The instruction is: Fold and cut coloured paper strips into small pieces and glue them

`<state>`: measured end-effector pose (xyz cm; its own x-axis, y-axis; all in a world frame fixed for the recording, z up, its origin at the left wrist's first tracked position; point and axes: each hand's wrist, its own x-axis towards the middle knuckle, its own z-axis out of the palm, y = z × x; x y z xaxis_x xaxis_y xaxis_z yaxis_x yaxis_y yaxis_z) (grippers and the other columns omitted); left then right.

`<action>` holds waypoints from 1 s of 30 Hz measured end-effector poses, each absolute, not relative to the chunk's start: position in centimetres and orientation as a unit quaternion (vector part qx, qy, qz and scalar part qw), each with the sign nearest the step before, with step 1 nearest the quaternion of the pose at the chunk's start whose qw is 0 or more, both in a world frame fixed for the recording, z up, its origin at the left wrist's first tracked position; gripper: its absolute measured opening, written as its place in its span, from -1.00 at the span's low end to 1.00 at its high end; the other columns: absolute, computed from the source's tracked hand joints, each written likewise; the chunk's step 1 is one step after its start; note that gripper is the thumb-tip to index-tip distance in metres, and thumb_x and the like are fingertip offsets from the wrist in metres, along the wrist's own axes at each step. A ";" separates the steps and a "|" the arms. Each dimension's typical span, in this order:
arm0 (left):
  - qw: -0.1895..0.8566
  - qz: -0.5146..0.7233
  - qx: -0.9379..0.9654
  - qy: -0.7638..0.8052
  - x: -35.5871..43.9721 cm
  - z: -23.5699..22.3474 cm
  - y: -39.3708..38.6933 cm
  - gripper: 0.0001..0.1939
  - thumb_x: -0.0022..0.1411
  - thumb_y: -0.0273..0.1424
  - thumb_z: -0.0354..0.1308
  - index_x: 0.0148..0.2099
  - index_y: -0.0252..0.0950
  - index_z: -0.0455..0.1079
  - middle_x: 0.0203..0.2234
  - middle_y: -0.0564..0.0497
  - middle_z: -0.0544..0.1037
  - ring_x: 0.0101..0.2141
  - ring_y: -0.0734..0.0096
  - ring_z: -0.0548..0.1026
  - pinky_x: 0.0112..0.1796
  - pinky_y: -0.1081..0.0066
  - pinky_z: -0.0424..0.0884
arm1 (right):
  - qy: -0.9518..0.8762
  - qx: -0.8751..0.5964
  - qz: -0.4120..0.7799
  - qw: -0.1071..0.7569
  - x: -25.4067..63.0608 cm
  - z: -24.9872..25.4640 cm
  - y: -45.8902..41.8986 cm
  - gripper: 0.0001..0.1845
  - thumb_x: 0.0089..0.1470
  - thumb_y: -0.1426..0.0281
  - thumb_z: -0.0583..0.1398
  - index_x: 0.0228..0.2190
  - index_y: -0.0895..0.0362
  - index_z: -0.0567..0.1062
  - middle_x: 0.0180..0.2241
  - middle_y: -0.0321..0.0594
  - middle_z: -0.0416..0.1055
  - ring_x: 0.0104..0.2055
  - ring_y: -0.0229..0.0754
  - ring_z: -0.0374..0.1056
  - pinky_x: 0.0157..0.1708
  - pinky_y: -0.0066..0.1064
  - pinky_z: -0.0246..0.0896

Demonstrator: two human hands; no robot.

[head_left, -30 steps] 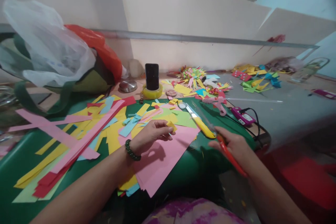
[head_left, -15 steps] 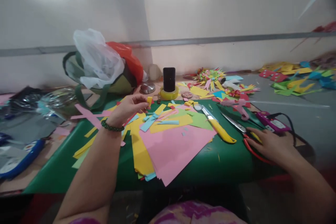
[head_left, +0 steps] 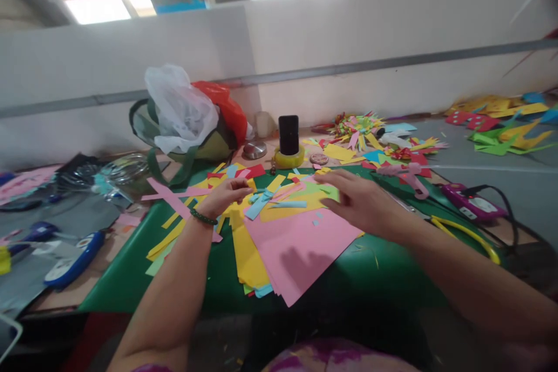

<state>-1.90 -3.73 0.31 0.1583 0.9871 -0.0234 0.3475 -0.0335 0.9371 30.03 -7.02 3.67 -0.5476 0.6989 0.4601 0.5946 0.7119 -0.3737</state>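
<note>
My left hand [head_left: 224, 199], with a green bead bracelet at the wrist, pinches a small folded yellow paper piece [head_left: 251, 185] above the heap of cut strips. Over the right side of the pink paper sheets [head_left: 296, 250] hovers my right hand [head_left: 360, 203], fingers curved and apart, with nothing visible in them. Blue paper strips [head_left: 259, 204] lie on yellow and green sheets between the hands. The scissors [head_left: 468, 233] rest on the green mat beyond my right forearm, which covers part of them. The yellow-handled cutter is hidden behind my right hand.
A phone [head_left: 288, 135] stands in a yellow tape roll [head_left: 289, 160] at the back. A pink glue gun [head_left: 407, 175] and a purple device [head_left: 473, 204] with a cable sit right. At left are a bag [head_left: 196, 154], a glass jar [head_left: 131, 177] and a blue-and-white tool [head_left: 75, 260].
My right hand has let go of the scissors and moved left over the paper sheets. The left hand keeps its pinch. The view has shifted slightly.
</note>
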 end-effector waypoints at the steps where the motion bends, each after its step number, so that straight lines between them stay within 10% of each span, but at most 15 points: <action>1: 0.447 0.368 0.626 0.522 -1.7 0.4 -3.9 -0.71 -0.11 -0.20 0.32 -0.47 -0.30 0.36 -0.64 0.16 0.28 -0.62 0.60 0.19 -0.57 0.52 0.11 | -0.883 -0.349 0.101 0.298 27.4 4.0 -5.7 -0.50 0.11 0.40 0.13 0.11 0.09 0.33 0.05 -0.05 0.37 -0.29 -0.17 0.42 -0.19 -0.25 0.36; 5: 0.447 0.397 0.641 0.481 -0.9 0.6 -4.6 -0.72 -0.09 -0.20 0.30 -0.48 -0.31 0.37 -0.65 0.15 0.29 -0.63 0.62 0.13 -0.60 0.52 0.02 | -0.903 -0.261 0.262 0.217 18.8 3.6 -1.3 -0.40 -0.09 0.49 0.25 0.05 0.17 0.38 -0.13 -0.11 0.48 -0.30 -0.21 0.40 -0.32 -0.41 0.34; 8: 0.431 0.448 0.620 0.480 -1.3 0.7 -4.7 -0.73 -0.08 -0.22 0.29 -0.47 -0.32 0.36 -0.67 0.18 0.23 -0.65 0.65 0.07 -0.60 0.52 -0.03 | -0.899 -0.247 0.346 0.103 17.5 3.7 -0.5 -0.78 0.09 0.42 0.12 -0.30 0.25 0.54 -0.57 -0.29 0.40 -0.55 -0.32 0.27 -0.55 -0.51 0.18; 11: 0.415 0.506 0.570 0.497 -2.8 0.7 -4.4 -0.76 -0.08 -0.25 0.24 -0.50 -0.29 0.28 -0.70 0.23 0.09 -0.67 0.64 0.01 -0.61 0.52 -0.05 | -0.889 -0.283 0.332 0.139 22.3 5.1 -0.9 -0.68 0.18 0.31 0.07 -0.40 0.24 0.55 -0.68 -0.38 0.24 -0.61 -0.38 0.14 -0.59 -0.52 0.05; 19: 0.255 0.299 0.653 0.647 -3.6 -1.7 -2.8 -0.85 -0.12 -0.32 0.15 -0.59 -0.28 0.34 -0.69 0.11 0.34 -0.58 0.45 0.30 -0.54 0.46 0.14 | -0.592 -0.741 -0.111 0.296 43.7 3.7 -2.8 -0.49 0.10 0.17 0.17 -0.08 0.34 0.49 -0.26 0.24 0.41 -0.43 -0.09 0.32 -0.47 -0.23 0.01; 24: 0.196 0.239 0.654 0.691 -3.1 -2.9 -2.1 -0.88 -0.13 -0.36 0.21 -0.47 -0.29 0.48 -0.63 0.02 0.47 -0.52 0.34 0.40 -0.49 0.42 0.22 | -0.594 -0.646 -0.286 0.384 44.3 -1.9 -9.3 -0.66 0.19 0.21 0.06 -0.15 0.12 0.51 -0.45 -0.07 0.38 -0.46 -0.04 0.31 -0.51 -0.26 0.09; 30: 0.154 0.218 0.669 0.693 -2.9 -2.8 -2.0 -0.62 0.05 -0.17 0.13 -0.18 -0.32 0.52 -0.41 -0.07 0.57 -0.38 0.26 0.49 -0.40 0.39 0.33 | -0.710 -0.476 -0.227 0.466 37.2 -5.5 -12.9 -0.86 0.19 0.43 0.12 -0.24 0.15 0.48 -0.44 -0.22 0.40 -0.59 -0.32 0.26 -0.54 -0.47 0.23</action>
